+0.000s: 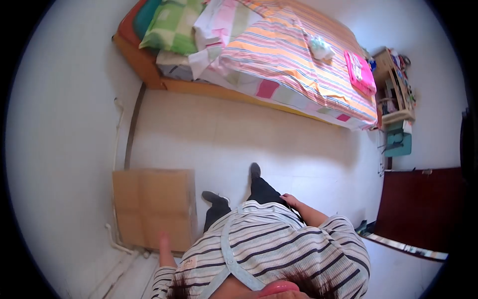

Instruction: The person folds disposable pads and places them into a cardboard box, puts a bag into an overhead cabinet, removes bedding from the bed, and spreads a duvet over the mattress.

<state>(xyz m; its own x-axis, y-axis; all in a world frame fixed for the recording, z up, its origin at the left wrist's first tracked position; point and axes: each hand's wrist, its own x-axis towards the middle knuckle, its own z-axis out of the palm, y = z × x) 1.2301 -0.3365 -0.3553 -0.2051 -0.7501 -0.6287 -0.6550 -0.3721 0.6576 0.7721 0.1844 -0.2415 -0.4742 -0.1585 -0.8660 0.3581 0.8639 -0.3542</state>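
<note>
A closed cardboard box (152, 199) stands on the floor at my left, beside the wall. My left hand (164, 241) is over the near part of its top; the hand is smeared and its fingers are unclear, and whether it touches the box I cannot tell. Against the dark trousers (264, 192), my right hand (290, 200) hangs by my thigh with loosely extended fingers and nothing visible in it. My dark shoes (255, 170) are on the pale floor, to the right of the box.
Across the floor (234, 124) is a bed (279, 50) with a striped cover, a green pillow (174, 25) and a folded pink cloth (359, 72). A shelf (398, 82) and a green chair (398, 142) stand at the far right. A dark red door (418, 209) is nearer. Pipes (117, 129) run along the left wall.
</note>
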